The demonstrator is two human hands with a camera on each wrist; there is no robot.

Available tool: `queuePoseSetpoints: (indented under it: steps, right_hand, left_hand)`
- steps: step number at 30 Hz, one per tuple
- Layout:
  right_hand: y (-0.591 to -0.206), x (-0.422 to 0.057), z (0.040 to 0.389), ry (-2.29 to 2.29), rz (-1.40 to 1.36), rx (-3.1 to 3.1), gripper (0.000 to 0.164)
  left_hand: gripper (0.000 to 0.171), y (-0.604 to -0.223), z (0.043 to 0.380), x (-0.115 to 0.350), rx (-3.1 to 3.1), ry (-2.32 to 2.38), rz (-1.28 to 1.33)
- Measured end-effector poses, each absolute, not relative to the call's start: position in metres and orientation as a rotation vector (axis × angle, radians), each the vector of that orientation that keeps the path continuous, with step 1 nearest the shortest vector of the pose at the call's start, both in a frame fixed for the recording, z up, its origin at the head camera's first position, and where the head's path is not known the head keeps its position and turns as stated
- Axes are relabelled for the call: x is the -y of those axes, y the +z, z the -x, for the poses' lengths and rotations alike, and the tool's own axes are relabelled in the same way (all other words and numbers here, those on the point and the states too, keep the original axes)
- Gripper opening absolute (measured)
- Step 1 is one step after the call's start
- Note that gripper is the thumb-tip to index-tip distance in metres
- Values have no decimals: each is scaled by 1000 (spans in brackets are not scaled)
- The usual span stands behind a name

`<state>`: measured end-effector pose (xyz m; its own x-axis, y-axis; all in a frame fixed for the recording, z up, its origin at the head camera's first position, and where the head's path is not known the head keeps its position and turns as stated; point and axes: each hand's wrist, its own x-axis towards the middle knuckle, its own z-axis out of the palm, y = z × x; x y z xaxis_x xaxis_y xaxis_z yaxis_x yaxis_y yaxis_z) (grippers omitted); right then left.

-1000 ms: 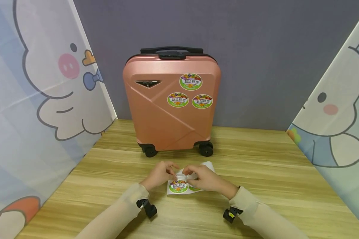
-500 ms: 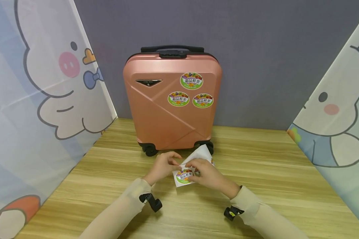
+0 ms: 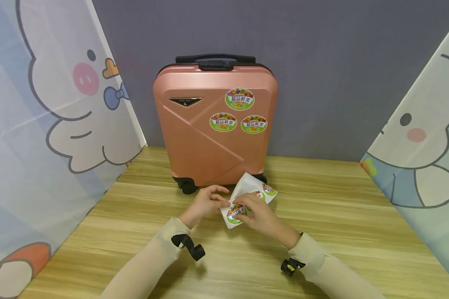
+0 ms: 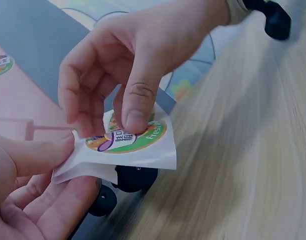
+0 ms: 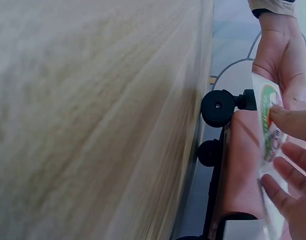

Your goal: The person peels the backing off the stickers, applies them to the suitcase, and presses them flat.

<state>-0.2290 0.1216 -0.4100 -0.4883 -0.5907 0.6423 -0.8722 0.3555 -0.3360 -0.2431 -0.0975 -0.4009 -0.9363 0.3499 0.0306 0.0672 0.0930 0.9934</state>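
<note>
Pinching sheet (image 3: 247, 184), left hand (image 3: 208, 202); right hand (image 3: 261, 216), seemingly touching sticker (image 4: 143, 144)

Head view looks forward and down from above; both wrist views (close, tilted) share the sticker sheet (image 4: 143, 158)

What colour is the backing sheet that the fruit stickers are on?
The backing sheet is white; the head view shows it best.

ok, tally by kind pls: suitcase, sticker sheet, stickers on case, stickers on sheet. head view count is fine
Suitcase: 1
Sticker sheet: 1
Case stickers: 3
Sheet stickers: 3 visible, two partly covered
Total: 8
</note>
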Motion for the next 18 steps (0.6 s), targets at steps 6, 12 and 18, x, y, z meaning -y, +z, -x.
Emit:
queuePoseSetpoints:
  steps: [6,12,18]
  right_hand:
    - [-410,-119,232,955,-1271,2074,45]
    - [-411,-118,233,981,-1253,2015,43]
    - [-411,-118,230,1050,-1192,2057,41]
  left_hand:
    - [44,-397,243,98,-1993,1988,-428]
    - [43,-396,244,99,-1910,2007,-430]
    - [47,-397,246,99,-1894,2001,-444]
